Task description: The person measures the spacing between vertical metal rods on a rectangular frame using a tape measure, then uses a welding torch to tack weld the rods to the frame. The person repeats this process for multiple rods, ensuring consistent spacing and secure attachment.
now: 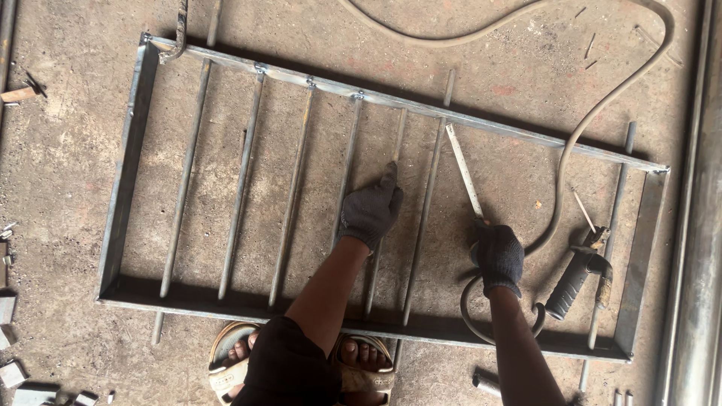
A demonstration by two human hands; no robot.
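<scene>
Pressing gloved left hand flat on loose steel bar inside floor-laid frame, right hand gripping tape measure; best keeping tape square across bars

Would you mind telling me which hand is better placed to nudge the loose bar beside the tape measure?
Left. The left hand already rests on that loose bar inside the steel frame, while the right hand is occupied holding the tape measure.

Both gloved arms reach forward: left hand flat, right hand fisted.
</scene>
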